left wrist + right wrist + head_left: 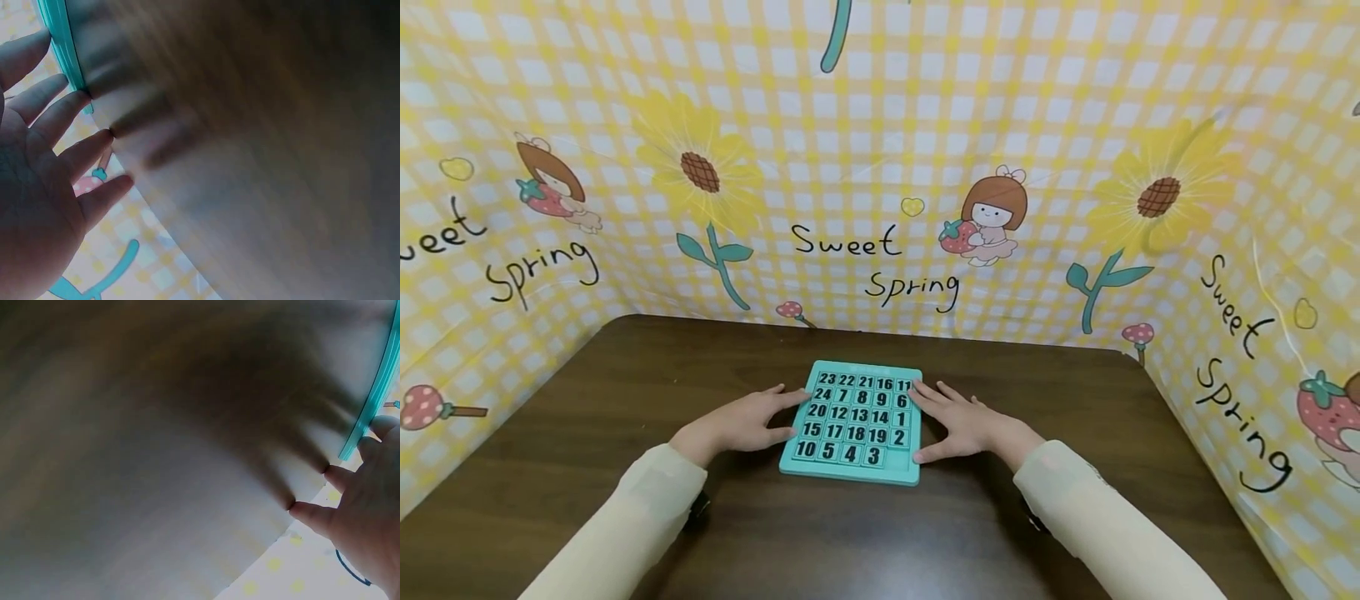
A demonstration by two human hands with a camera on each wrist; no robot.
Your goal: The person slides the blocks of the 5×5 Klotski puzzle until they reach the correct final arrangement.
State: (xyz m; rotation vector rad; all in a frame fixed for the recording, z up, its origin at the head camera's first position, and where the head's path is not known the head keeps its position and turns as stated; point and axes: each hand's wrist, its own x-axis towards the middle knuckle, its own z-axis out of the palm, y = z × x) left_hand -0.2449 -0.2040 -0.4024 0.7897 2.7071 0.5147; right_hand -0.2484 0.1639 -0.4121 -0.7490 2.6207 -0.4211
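Note:
A teal sliding number puzzle (pixel 850 475) lies flat on the table, its tiles printed with black numbers. The vacant slot is in its bottom right corner, beside the tile marked 3 and below the tile marked 2. My left hand (pixel 741 422) rests at the puzzle's left side, thumb and fingertips at the frame. On the opposite side, my right hand (pixel 966 423) has its thumb near the vacant slot and its fingers spread by the upper right edge. Both wrist views show fairly straight fingers (pixel 84 153) along the teal edge (pixel 369 412).
The dark brown wooden table (pixel 850 542) extends around the puzzle. A yellow checked cloth (pixel 865 167) with flowers, cartoon figures and lettering hangs behind and along both sides of the table.

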